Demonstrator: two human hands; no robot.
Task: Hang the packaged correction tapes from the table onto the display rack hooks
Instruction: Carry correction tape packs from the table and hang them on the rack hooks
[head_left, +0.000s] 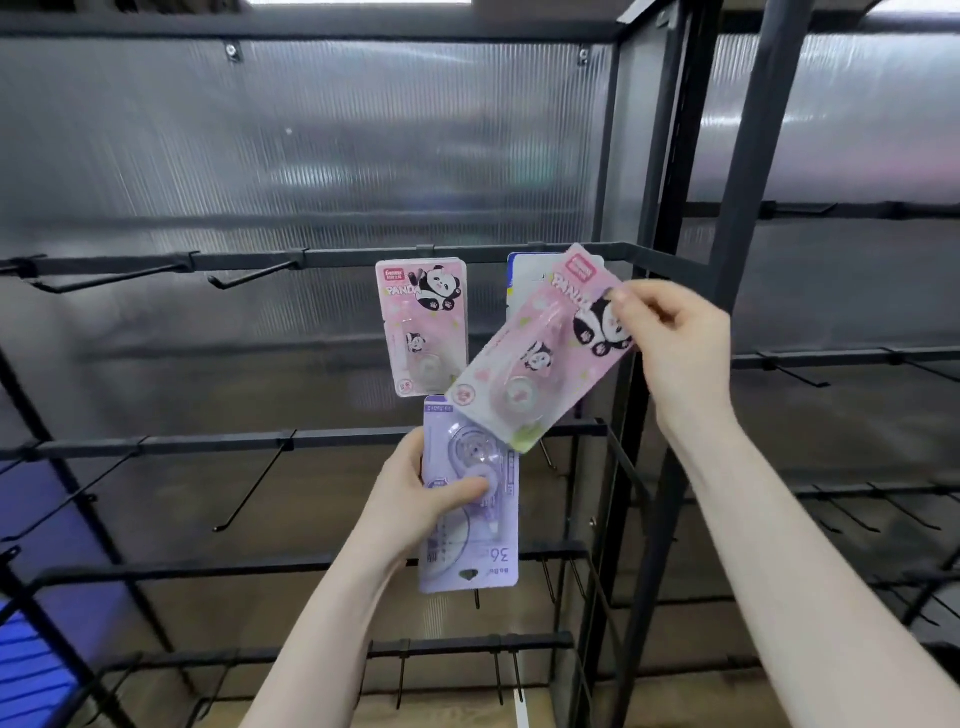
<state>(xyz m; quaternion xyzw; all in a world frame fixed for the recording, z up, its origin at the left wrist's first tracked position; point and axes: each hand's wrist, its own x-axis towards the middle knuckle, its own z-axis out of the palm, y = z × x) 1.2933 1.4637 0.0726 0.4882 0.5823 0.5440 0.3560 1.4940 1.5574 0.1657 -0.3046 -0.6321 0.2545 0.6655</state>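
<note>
My right hand (670, 338) pinches a pink panda correction tape pack (540, 353) by its upper right edge, tilted, in front of the rack's upper bar (249, 260). Partly hidden behind it is a white and blue pack (524, 270) just under the same bar. Another pink panda pack (423, 327) hangs upright from that bar to the left. My left hand (415, 499) grips a purple correction tape pack (470, 499), held upside down with its hang hole at the bottom, thumb across the blister.
The black metal rack has several horizontal bars with bare hooks (249, 275) to the left and below. A thick upright post (675, 218) stands just right of the packs. A second rack section (841, 358) with hooks lies to the right. Translucent ribbed panels back the rack.
</note>
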